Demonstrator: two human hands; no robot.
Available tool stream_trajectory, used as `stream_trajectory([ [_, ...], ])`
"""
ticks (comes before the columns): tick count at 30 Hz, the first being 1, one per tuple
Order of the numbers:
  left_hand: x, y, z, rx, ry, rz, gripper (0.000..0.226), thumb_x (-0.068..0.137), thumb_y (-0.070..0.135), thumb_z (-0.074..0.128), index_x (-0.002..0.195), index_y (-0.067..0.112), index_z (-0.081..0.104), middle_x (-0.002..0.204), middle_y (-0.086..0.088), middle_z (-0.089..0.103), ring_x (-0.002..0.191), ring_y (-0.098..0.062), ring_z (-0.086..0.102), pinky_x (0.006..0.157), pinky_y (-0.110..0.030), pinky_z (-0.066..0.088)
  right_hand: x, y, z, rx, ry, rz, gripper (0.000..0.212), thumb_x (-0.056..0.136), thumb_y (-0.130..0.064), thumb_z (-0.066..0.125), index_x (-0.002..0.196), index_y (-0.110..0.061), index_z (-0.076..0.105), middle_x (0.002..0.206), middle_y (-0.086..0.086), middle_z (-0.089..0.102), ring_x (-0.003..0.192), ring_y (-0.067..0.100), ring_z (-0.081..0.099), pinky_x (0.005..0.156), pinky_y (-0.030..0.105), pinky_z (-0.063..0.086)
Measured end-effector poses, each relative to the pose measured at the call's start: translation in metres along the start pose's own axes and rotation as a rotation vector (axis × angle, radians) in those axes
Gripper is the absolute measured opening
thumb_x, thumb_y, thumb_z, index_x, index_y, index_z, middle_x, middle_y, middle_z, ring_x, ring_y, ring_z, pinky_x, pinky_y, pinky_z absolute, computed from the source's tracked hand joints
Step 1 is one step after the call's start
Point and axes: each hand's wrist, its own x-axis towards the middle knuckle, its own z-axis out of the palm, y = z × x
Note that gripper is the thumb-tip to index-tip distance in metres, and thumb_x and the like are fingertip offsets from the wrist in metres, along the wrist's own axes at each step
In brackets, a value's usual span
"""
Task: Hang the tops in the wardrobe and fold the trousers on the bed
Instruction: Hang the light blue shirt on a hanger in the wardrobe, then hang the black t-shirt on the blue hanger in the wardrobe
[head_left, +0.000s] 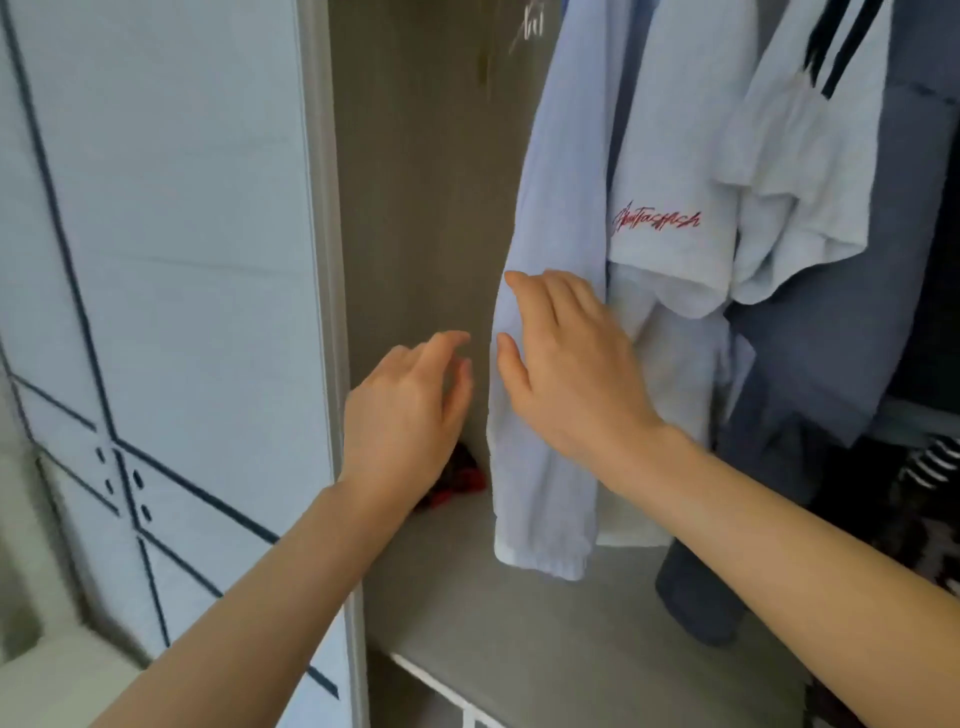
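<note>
My right grip (571, 374) lies flat on the blue top (550, 208); my left grip (410, 415) holds nothing. I should smooth it down softly.

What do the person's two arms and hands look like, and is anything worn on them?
The left hand and the right hand are bare: no gloves, and no ring, watch or bracelet shows. The left arm and right arm are bare too, as far as the picture's lower edge, so no sleeve is in view. Blur hides finer details.
</note>
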Motion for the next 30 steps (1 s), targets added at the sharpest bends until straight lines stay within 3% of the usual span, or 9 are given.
stream_trajectory([
  [3,-0.054,-0.007,-0.021,0.230,-0.032,0.001,0.019,0.095,0.020,0.056,0.107,0.013,0.069,0.075,0.002,0.068,0.066,-0.022,0.060,0.053,-0.031,0.047,-0.041,-0.026,0.006,0.173,-0.059,-0.040,0.042,0.091,-0.019,0.052,0.129,0.000,0.053,0.117,0.015,0.062,0.116,0.033,0.054,0.093,0.041,0.049],
  [7,-0.137,-0.014,-0.059,0.455,-0.177,-0.115,0.020,0.099,0.022,0.052,0.106,0.013,0.068,0.076,-0.001,0.069,0.070,-0.024,0.063,0.059,-0.035,0.050,-0.102,-0.074,0.012,0.386,-0.192,-0.104,0.044,0.094,-0.025,0.041,0.131,-0.004,0.052,0.124,0.015,0.061,0.121,0.033,0.055,0.099,0.044,0.050],
  [11,-0.210,-0.013,-0.095,0.546,-0.226,-0.227,0.024,0.096,0.022,0.053,0.106,0.009,0.071,0.076,-0.002,0.071,0.069,-0.024,0.064,0.060,-0.032,0.049,-0.151,-0.121,0.022,0.513,-0.285,-0.184,0.043,0.090,-0.019,0.062,0.128,-0.002,0.055,0.117,0.015,0.064,0.114,0.031,0.058,0.093,0.039,0.050],
  [19,-0.334,-0.048,-0.150,0.737,-0.349,-0.429,0.015,0.094,0.017,0.057,0.091,0.010,0.070,0.066,-0.002,0.064,0.062,-0.025,0.058,0.056,-0.036,0.047,-0.224,-0.214,0.061,0.712,-0.483,-0.330,0.037,0.089,-0.013,0.059,0.122,0.001,0.056,0.102,0.015,0.064,0.098,0.031,0.060,0.087,0.042,0.051],
  [30,-0.476,-0.145,-0.212,0.825,-0.473,-1.024,0.009,0.089,0.011,0.062,0.079,0.011,0.064,0.055,0.001,0.054,0.055,-0.021,0.049,0.050,-0.036,0.043,-0.289,-0.374,0.160,0.784,-0.906,-0.566,0.026,0.086,-0.008,0.060,0.111,-0.001,0.062,0.102,0.013,0.066,0.100,0.032,0.061,0.088,0.042,0.052],
])
